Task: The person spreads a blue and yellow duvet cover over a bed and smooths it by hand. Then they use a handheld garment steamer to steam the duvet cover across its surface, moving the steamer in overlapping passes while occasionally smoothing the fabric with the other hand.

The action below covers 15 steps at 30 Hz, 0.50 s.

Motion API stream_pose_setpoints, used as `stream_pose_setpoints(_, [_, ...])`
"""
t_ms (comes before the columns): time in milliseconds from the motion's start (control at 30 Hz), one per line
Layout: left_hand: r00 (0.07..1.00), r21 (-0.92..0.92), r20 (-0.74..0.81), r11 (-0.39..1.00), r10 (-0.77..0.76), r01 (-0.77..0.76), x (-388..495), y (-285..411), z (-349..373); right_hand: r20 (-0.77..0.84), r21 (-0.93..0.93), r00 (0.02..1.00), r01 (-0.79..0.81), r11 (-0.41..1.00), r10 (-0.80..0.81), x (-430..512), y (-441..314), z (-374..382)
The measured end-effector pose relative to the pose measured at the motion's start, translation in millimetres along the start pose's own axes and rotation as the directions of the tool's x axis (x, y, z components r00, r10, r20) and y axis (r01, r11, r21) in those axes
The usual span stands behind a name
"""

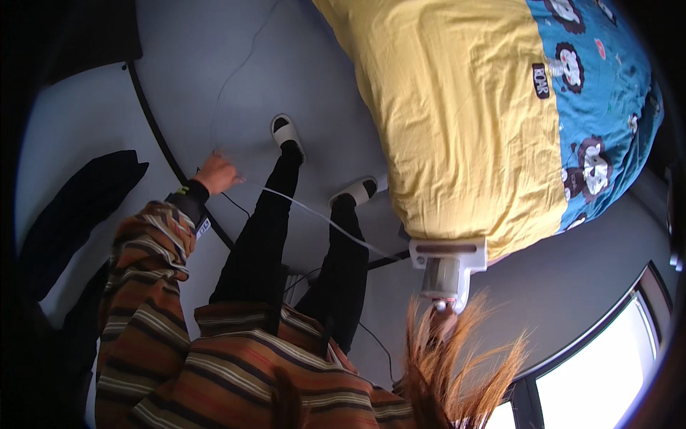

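My left hand point(217, 172), a dark band at its wrist, holds a thin pale cord point(321, 217) over the floor at the left. The cord runs right toward a white handheld vacuum cleaner with a clear dust cup point(442, 271). My right hand point(444, 320), partly covered by hanging hair, grips the vacuum's handle. The vacuum's wide head lies at the near edge of a bed's yellow cover point(471, 134), which has a blue part point(605, 107) printed with cartoon animals at the right.
A dark garment point(80, 214) lies on a pale surface at the left. My slippered feet point(286, 134) stand on the grey floor point(316, 80) beside the bed. A thin dark cable point(380, 343) hangs near my legs. A bright window point(600, 370) is at the lower right.
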<state>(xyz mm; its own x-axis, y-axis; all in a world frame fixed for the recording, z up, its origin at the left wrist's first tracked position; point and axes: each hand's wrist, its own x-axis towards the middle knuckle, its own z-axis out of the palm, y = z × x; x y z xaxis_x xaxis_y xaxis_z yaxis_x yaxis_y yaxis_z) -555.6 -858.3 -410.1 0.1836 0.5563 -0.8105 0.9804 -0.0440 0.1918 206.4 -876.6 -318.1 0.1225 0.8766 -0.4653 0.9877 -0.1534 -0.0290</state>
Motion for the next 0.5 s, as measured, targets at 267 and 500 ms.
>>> stream_pose_setpoints(267, [0.999,-0.145,-0.027,0.989,0.024,-0.027,-92.7,50.6,71.3,-0.125,-0.032,0.957,0.259,0.965,-0.261,80.1,-86.1,26.6])
stream_pose_setpoints(500, [0.971,-0.439,-0.141,0.891,-0.195,0.115,-81.1,15.4,62.9,-0.183,-0.023,0.951,0.249,0.968,-0.249,99.8,-221.9,45.9])
